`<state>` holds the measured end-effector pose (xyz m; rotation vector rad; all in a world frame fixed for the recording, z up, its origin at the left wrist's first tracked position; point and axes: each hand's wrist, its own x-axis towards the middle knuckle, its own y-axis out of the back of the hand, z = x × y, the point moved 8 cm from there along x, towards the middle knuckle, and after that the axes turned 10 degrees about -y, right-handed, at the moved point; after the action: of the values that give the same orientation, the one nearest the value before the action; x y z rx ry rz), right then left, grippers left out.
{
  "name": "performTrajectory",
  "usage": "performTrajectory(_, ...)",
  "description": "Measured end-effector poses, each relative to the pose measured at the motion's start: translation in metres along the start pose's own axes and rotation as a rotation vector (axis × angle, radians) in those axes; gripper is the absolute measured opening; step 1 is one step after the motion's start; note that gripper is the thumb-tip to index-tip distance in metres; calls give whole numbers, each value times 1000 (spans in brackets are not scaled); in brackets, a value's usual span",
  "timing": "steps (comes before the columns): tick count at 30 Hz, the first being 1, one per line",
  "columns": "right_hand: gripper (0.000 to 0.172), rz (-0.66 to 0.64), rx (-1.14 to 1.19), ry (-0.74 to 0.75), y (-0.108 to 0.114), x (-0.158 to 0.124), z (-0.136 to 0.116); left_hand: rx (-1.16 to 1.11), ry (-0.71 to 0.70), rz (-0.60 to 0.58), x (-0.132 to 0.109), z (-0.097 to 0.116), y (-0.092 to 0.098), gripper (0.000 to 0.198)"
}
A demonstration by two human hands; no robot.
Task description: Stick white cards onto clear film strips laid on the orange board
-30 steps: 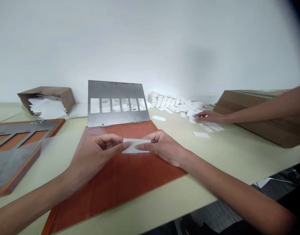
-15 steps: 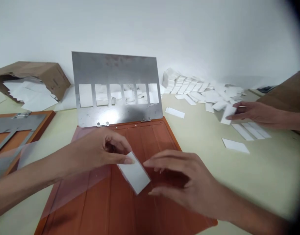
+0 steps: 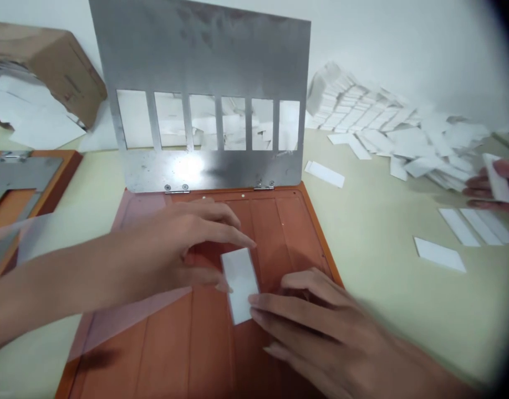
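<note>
A small white rectangular card [image 3: 240,280] is on the red-brown board [image 3: 167,343], slightly tilted in direction; I cannot tell whether it lies fully flat. My left hand [image 3: 196,235] is over the board with fingers spread. Its thumb tip touches the card's left edge, and the index finger reaches past the card's top end. From the right, my right hand [image 3: 321,327] lays stretched fingertips against the card's right edge, its thumb off the card. Behind stands a raised metal plate [image 3: 204,50], hinged to the board, with several rectangular cut-outs. A translucent sheet [image 3: 130,316] covers the board's left part.
An open cardboard box [image 3: 67,72] with white sheets stands at the left, behind another framed board [image 3: 67,172]. Stacked and loose white cards [image 3: 421,138] lie at the back right. Another person's hand [image 3: 508,177] holds a white card there. Single strips [image 3: 439,255] lie nearer.
The card has turned more upright in view and moved onto the board. My left hand has loosened its pinch; my right fingertips have come to the card's edge. The view has shifted closer.
</note>
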<state>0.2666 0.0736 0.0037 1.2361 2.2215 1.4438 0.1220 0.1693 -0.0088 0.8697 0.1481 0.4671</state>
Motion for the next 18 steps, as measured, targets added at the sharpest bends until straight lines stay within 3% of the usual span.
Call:
performTrajectory(5, 13, -28, -15, 17, -7, 3, -4, 31, -237, -152, 3, 3, 7, 38)
performTrajectory(8, 18, -50, -67, 90, -9, 6, -7, 55, -323, -225, 8, 4, 6, 28)
performTrajectory(12, 31, -102, -100, 119, -12, 10, -4, 48, -434, -259, 12, 8, 4, 22)
performTrajectory(18, 26, -125, -27, 58, -13, 11, 1, -16, -492, -296, 23, 12, 2, 18)
